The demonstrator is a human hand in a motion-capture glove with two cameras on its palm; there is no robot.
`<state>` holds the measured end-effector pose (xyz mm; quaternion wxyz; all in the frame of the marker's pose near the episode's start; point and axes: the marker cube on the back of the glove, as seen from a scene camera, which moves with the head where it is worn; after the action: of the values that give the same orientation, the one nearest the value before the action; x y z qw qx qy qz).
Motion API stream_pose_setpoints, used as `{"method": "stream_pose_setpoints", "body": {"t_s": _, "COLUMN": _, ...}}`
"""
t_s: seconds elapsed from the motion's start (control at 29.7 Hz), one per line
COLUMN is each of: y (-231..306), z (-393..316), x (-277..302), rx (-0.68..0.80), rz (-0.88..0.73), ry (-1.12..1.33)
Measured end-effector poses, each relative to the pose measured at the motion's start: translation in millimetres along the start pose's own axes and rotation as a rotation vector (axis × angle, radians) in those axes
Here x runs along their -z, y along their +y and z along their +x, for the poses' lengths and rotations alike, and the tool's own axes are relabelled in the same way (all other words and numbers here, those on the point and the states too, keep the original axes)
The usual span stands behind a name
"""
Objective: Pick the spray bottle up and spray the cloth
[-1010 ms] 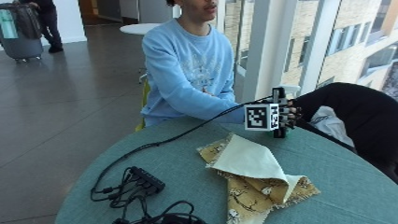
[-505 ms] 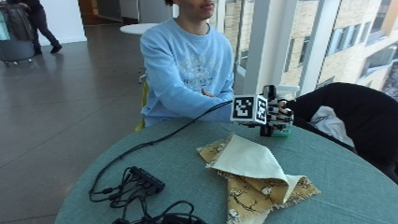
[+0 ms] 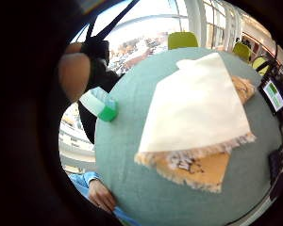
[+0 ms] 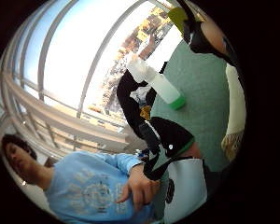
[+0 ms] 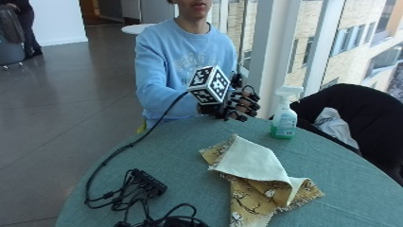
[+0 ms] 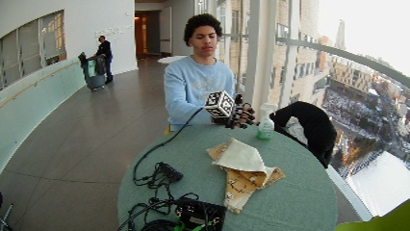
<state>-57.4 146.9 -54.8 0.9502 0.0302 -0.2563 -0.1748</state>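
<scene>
The person's black-gloved right hand (image 5: 234,105) is raised above the near edge of the table, in front of the chest, the forearm in a light blue sleeve reaching forward from the body. Its fingers (image 5: 249,100) are loosely curled and spread, holding nothing, with the bare fingertips showing past the glove. The palm seems to face down and forward, though the angle makes this hard to confirm. The bare left hand (image 4: 136,186) rests low against the body, fingers relaxed.
</scene>
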Motion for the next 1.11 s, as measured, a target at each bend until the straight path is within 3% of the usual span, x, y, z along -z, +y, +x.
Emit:
{"method": "stream_pose_setpoints", "body": {"t_s": 0.5, "y": 146, "z": 73, "x": 90, "rx": -0.143, "rz": 0.049, "ry": 0.336}}
{"method": "stream_pose_setpoints", "body": {"t_s": 1.11, "y": 185, "z": 99, "x": 111, "rx": -0.17, "rz": 0.028, "ry": 0.406}}
